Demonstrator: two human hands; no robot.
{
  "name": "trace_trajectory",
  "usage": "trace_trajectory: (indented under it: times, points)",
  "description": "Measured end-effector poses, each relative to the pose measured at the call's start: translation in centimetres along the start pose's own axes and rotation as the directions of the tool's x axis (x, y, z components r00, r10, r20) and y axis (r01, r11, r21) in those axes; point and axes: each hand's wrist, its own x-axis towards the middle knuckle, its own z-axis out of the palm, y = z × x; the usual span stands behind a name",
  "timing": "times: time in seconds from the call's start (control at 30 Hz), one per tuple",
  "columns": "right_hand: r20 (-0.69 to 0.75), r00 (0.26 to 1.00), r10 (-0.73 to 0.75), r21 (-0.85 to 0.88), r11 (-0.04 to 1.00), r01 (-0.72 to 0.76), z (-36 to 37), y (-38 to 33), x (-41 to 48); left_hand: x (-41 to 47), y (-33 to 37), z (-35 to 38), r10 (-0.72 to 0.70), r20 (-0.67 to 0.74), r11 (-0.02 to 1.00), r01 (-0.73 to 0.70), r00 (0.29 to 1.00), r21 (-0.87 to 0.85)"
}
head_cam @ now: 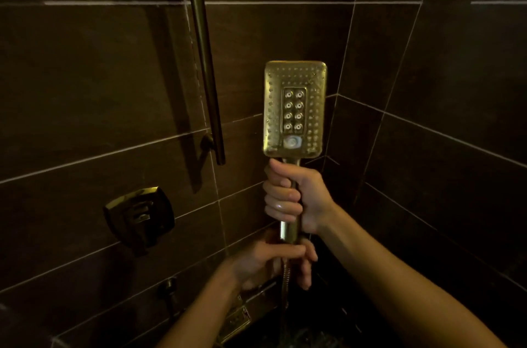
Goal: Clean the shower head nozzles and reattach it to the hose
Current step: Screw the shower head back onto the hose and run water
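One shower head [295,109] stands upright at the centre of the frame, its nozzle face toward the camera: eight large nozzles in two columns of four, ringed by many small ones. The right hand [288,196] is wrapped tight around its handle. Just below, the left hand [273,262] pinches the handle's bottom end where the one hose [286,285] hangs down. One rail [204,62] runs down the upper left wall [85,76].

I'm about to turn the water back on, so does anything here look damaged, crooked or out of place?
Nothing stands out. The shower head is upright and looks intact, held by its handle in the right hand. The left hand is at the hose joint below, which hides whether it is fully seated.
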Motion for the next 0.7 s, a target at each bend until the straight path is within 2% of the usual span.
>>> trace_trajectory:
  times: [0.07, 0.13, 0.17, 0.23, 0.3, 0.37, 0.53, 0.6, 0.7]
  points:
    - [0.080, 0.996, 0.026, 0.036, 0.999, -0.029, -0.1, 0.3, 0.5, 0.9, -0.1, 0.3, -0.015, 0.104, 0.990, 0.029, 0.994, -0.136]
    - [0.107, 0.993, 0.045, 0.048, 0.998, -0.051, -0.2, 0.3, 0.8, 1.5, -0.6, 0.7, 0.020, 0.130, 0.964, 0.015, 0.991, -0.264]
    - [0.068, 0.997, 0.044, 0.031, 0.998, -0.046, -0.3, 0.4, 0.8, 1.6, -0.9, 0.8, 0.000, 0.084, 0.956, 0.024, 0.996, -0.292]
    - [-0.082, 0.997, 0.000, -0.071, 0.997, -0.006, -0.6, 0.4, 0.6, 1.7, -1.0, 1.3, -0.086, -0.155, 0.973, 0.050, 0.984, -0.223]
    - [-0.232, 0.971, -0.062, -0.156, 0.987, 0.026, -0.7, 0.9, 0.6, 1.7, -0.8, 1.9, -0.137, -0.464, 0.990, 0.107, 0.875, -0.091]
    - [-0.361, 0.923, -0.135, -0.184, 0.980, 0.072, -1.0, 1.5, 0.9, 2.0, -0.7, 1.7, -0.126, -0.648, 0.988, 0.153, 0.751, -0.015]
    - [-0.598, 0.764, -0.242, -0.291, 0.954, 0.075, -1.9, 3.5, 2.3, 2.7, -2.0, -0.1, -0.122, -0.832, 0.952, 0.300, 0.542, 0.056]
    - [-0.650, 0.717, -0.253, -0.316, 0.947, 0.048, -2.1, 4.2, 2.7, 2.8, -2.4, -0.7, -0.129, -0.844, 0.940, 0.335, 0.521, 0.063]
    - [-0.678, 0.687, -0.262, -0.341, 0.940, 0.022, -2.0, 4.6, 3.3, 2.9, -2.8, -1.7, -0.148, -0.841, 0.928, 0.367, 0.520, 0.064]
